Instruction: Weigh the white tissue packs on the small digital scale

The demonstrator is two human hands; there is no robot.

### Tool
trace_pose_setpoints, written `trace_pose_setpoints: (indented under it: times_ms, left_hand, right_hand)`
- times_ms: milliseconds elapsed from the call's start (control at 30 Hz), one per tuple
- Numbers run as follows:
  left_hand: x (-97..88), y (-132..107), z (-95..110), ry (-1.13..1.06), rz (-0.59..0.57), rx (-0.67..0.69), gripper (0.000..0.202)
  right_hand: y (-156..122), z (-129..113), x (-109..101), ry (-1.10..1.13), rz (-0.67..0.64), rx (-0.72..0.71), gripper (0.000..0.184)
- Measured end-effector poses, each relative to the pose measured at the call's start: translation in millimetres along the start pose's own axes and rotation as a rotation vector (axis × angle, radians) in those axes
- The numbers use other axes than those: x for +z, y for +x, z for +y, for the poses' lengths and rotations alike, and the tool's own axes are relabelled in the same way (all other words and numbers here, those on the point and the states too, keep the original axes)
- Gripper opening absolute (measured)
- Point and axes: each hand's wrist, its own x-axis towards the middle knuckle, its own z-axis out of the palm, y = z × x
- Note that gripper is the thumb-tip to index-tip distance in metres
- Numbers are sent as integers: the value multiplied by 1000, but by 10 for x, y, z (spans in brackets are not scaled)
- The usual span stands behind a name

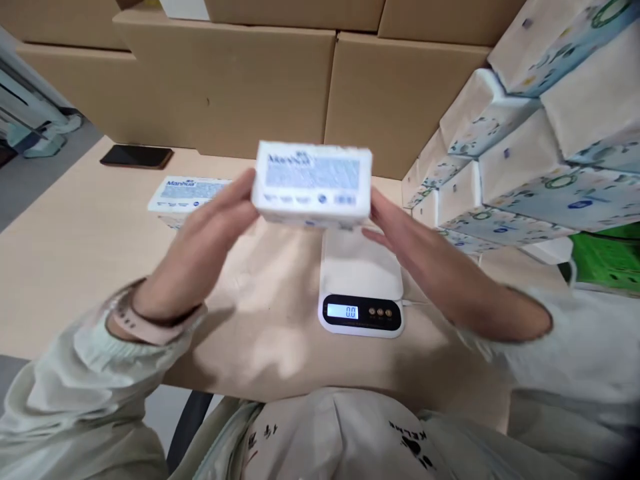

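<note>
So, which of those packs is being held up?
The white pack between the left hand and right hand, raised above the table. Another pack sits near the phone; the stacked packs are off to the right.

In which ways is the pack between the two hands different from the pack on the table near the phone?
The held pack is lifted between the left hand and the right hand, while the other pack rests on the table. The held pack's lettering looks blurred; the other pack's brand name is sharper. The held pack's printed face shows nearly whole, but the left hand partly covers the other pack. Both are white with blue print reading Manhua.
</note>
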Motion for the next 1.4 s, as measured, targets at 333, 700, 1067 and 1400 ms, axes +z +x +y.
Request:
trace_pose_setpoints:
  times_ms: [333, 700, 1067, 1400]
  left_hand:
    - [578, -418, -426, -172, -167, -163, 53]
    - [608, -500, -916, -37, 216, -58, 51]
    - [578, -518, -1076, -90, 462, 4, 32]
    - [587, -536, -1098, -94, 427, -4, 35]
  right_hand:
    - [-943, 807, -164, 150, 206, 177, 62]
    - [-955, 1146, -109, 55, 675, -47, 40]
    - [-924, 1391, -113, 56, 937, -146, 39]
    - [-962, 1398, -74, -91, 876, -135, 41]
